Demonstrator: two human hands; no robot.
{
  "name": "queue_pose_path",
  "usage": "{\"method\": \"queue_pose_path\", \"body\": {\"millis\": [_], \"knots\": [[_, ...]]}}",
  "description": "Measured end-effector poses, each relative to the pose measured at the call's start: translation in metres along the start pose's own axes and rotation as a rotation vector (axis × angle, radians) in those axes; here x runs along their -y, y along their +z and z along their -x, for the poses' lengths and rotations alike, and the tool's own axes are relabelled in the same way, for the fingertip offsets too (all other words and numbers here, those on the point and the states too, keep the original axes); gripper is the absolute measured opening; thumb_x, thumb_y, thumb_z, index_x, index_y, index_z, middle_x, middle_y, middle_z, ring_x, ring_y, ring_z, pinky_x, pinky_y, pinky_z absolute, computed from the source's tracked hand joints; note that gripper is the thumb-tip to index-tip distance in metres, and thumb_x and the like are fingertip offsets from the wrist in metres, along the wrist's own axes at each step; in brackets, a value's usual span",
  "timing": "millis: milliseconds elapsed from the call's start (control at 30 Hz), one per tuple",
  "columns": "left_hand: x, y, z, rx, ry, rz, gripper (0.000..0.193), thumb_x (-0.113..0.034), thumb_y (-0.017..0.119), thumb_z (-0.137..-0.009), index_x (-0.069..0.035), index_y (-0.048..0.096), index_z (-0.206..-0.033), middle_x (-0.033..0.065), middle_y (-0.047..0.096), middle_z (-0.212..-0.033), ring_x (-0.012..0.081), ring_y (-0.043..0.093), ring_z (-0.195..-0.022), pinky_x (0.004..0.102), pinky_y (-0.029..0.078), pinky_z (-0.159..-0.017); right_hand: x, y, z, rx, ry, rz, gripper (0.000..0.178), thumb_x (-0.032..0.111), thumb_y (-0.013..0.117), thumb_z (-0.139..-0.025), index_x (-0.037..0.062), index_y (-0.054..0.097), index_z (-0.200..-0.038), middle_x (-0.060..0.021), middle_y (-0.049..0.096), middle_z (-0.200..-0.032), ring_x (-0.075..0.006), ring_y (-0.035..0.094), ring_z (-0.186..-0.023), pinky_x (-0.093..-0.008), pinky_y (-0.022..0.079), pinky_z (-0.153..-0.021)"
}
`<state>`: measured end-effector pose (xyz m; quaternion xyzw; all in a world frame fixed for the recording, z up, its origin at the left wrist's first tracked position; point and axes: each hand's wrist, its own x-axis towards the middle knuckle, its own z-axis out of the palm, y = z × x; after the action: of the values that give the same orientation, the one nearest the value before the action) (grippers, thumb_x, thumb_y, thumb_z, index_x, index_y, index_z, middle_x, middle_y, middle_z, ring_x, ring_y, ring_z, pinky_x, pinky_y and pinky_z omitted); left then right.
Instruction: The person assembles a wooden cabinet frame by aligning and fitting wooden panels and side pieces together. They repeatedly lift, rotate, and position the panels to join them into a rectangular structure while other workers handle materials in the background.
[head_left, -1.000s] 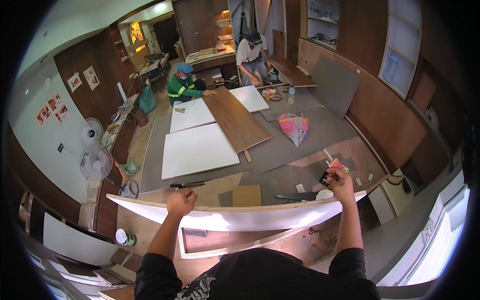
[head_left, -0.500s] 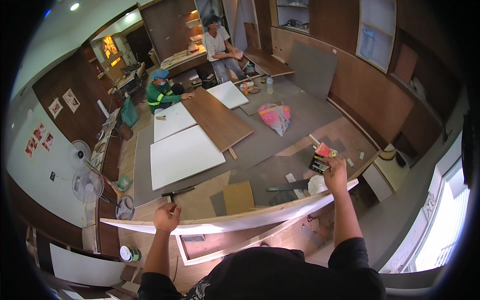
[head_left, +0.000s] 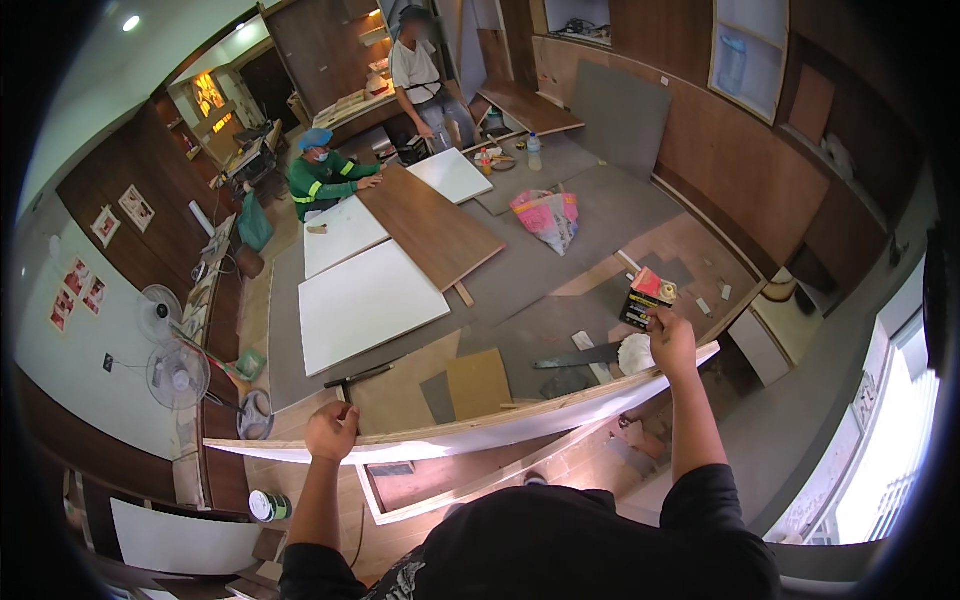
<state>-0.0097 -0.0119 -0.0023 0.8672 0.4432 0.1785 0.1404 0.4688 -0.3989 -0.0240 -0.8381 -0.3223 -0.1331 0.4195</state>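
By the white board (head_left: 500, 428), left hand (head_left: 332, 432) and right hand (head_left: 672, 342) curl, their grip indiscernible.

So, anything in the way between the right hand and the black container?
Nothing visible. The right hand overlaps the black container in this view; contact is unclear. The white bundle appears left of the hand, not between.

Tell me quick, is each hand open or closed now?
Left hand: curled closed at the board; can't tell if it grips.
Right hand: fingers bent by the tin; can't tell if it's holding it.
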Motion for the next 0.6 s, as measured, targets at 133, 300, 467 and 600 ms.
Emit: {"method": "queue_pose_path", "body": {"millis": [133, 300, 467, 600], "knots": [[0.006, 0.004, -0.002, -0.037, 0.027, 0.044, 0.026, -0.035, 0.07, -0.09, -0.01, 0.076, -0.09, 0.0117, 0.074, -0.084, 0.0337, 0.072, -0.081, 0.044, 0.056, -0.072, 0.012, 0.0, -0.002, 0.036, -0.018, 0.109, 0.016, 0.012, 0.066, -0.092, 0.0017, 0.073, -0.101, -0.0227, 0.072, -0.089, -0.0414, 0.07, -0.082, -0.0473, 0.055, -0.073], [0.001, 0.001, -0.009, 0.006, 0.039, 0.018, 0.028, -0.036, 0.069, -0.091, -0.009, 0.075, -0.089, 0.0122, 0.074, -0.085, 0.034, 0.071, -0.082, 0.0449, 0.055, -0.073, 0.013, 0.002, -0.006, 0.08, 0.059, 0.134, 0.019, 0.021, 0.069, -0.092, 0.0038, 0.074, -0.098, -0.0214, 0.072, -0.089, -0.0415, 0.07, -0.084, -0.0481, 0.055, -0.073], [0.001, 0.004, -0.013, 0.006, 0.015, -0.011, 0.029, -0.036, 0.068, -0.091, -0.008, 0.075, -0.087, 0.0126, 0.073, -0.083, 0.0345, 0.07, -0.08, 0.0456, 0.055, -0.073, 0.018, 0.004, -0.011, 0.111, 0.086, 0.171, 0.017, 0.025, 0.07, -0.091, 0.0086, 0.073, -0.097, -0.0163, 0.073, -0.086, -0.0387, 0.071, -0.082, -0.0481, 0.056, -0.072], [0.005, 0.003, -0.014, -0.008, 0.067, -0.035, 0.028, -0.038, 0.068, -0.091, -0.01, 0.076, -0.09, 0.0119, 0.074, -0.083, 0.0338, 0.071, -0.077, 0.0446, 0.055, -0.07, 0.016, 0.006, -0.011, 0.109, 0.073, 0.176, 0.018, 0.026, 0.07, -0.091, 0.0088, 0.073, -0.096, -0.0156, 0.073, -0.084, -0.0382, 0.071, -0.08, -0.0477, 0.056, -0.071]]}}
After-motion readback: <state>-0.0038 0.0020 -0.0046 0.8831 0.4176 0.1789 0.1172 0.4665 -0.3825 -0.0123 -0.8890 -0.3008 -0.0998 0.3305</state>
